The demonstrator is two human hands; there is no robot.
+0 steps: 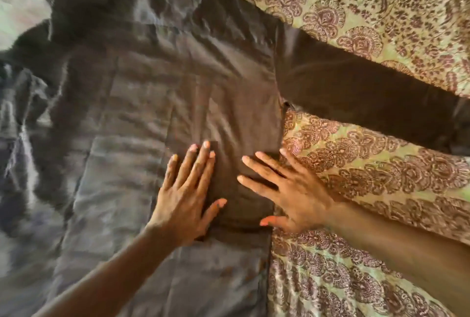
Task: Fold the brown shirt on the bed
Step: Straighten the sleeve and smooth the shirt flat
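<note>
Head view, contents by size.

Bed cover (381, 164): patterned in green and maroon florals, filling the right side and the top edge of the picture.

Brown shirt (157, 82): lies spread flat on the bed cover, taking up the left and centre. Its cloth is creased and shiny, and its left part is blurred. Its right edge runs straight down beside the bare cover.

Sleeve (356, 87): darker brown, stretches from the shirt's body out to the right across the cover, flat.

Darker patch (239, 189): a rectangular piece on the shirt's lower right part, lying between the two hands; whether it is a pocket or a fold I cannot tell.

Left hand (185, 194): fingers straight and spread, palm pressed flat on the shirt.

Right hand (287, 194): fingers straight and spread, flat across the shirt's right edge, partly on the cover.
</note>
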